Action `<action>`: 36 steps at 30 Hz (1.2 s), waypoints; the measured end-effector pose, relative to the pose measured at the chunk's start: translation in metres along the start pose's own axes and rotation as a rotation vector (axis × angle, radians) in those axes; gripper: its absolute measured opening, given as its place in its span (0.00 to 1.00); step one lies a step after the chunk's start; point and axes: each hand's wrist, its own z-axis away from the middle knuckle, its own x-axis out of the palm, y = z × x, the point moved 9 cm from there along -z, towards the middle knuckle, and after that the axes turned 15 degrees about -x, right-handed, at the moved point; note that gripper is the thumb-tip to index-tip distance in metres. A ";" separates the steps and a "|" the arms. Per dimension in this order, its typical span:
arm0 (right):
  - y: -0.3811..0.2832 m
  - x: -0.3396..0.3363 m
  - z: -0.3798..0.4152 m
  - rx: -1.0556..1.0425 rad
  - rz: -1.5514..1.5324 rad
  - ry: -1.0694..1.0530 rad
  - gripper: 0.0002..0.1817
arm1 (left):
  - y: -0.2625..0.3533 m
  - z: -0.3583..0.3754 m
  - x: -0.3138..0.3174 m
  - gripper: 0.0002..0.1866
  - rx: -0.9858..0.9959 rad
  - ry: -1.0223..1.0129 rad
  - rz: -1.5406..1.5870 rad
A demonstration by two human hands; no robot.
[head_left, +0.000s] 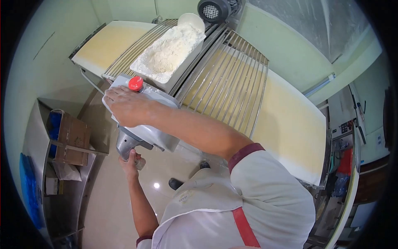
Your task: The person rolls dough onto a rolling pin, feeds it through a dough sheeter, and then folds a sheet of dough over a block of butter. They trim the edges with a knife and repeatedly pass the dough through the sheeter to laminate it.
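My right hand (pixel 127 107) lies flat on the grey end housing (pixel 159 135) of a dough sheeter, fingers stretched out and beside a red mushroom button (pixel 135 83). Lower down, my left hand (pixel 129 165) is closed around the lower end of a grey handle (pixel 126 143) under that housing, its thumb pointing up. A small tan piece (pixel 140 162) shows beside the left fingers; I cannot make out what it is. Behind the right hand, a long white bin of flour (pixel 168 54) sits on the machine, with a pale scoop (pixel 191 20) at its far end.
Wire guards (pixel 232 79) cover the belt near the rollers. The yellowish belt runs out to the left (pixel 112 41) and right (pixel 290 124). A motor (pixel 213 10) stands at the back. At left, metal shelving (pixel 62 207) holds a cardboard box (pixel 74 139). Crowded shelves (pixel 344 162) stand at right.
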 end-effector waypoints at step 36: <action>0.109 0.077 -0.101 0.486 0.123 -0.483 0.32 | 0.010 -0.022 -0.015 0.16 0.291 -0.120 -0.225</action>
